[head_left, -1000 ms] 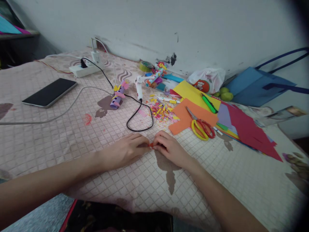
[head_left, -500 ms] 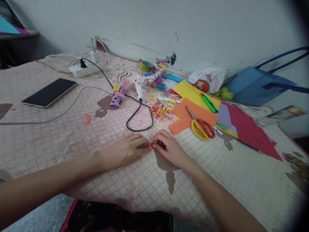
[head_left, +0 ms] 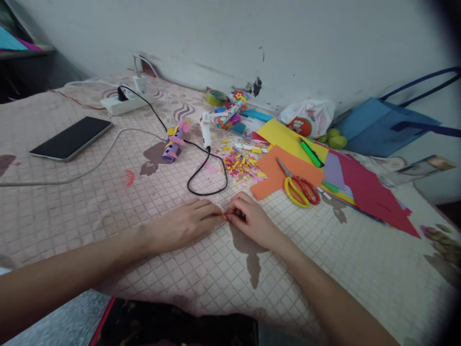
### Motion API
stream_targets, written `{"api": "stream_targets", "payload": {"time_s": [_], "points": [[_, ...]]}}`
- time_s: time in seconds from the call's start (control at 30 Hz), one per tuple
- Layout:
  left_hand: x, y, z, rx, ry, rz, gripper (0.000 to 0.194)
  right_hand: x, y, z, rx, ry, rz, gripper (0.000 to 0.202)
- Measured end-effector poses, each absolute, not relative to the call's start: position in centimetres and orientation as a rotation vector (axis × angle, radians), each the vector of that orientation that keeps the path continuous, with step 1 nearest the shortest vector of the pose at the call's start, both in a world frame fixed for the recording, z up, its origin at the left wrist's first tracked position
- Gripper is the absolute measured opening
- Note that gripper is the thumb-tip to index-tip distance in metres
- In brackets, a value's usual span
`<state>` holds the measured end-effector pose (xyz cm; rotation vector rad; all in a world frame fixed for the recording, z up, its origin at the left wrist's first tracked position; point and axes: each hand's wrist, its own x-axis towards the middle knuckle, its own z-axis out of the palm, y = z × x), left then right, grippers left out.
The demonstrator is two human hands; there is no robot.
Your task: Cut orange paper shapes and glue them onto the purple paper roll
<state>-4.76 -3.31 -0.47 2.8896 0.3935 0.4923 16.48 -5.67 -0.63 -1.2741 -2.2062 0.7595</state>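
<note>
Orange-red, small, paper-like strip (head_left: 226, 217), head view: pinched between fingertips of the left hand (head_left: 187, 224) and right hand (head_left: 254, 221), low over diamond-patterned cloth (head_left: 212, 278), probably for steadiness; metal scissors with red-and-yellow handles (head_left: 293, 178) lie partly on orange paper (head_left: 272, 168).

White lettering (head_left: 297, 124) on the plastic bag (head_left: 320, 115) is too blurred to read.

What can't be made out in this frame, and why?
- Orange piece: head view, mostly hidden by left hand and right hand; shape unclear.
- White bag: head view, plastic hides any contents.
- Blue sheet: head view, cut off by left edge.
- Scraps: head view, too small to count.
</note>
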Motion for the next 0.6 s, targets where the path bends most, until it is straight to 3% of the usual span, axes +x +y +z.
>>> {"api": "stream_targets", "payload": {"time_s": [0.6], "points": [[-4.67, -3.71, -0.36, 3.030, 0.420, 0.359, 0.031, 16.27, -5.65, -0.73, -1.283, -2.182, 0.752, 0.012]]}}
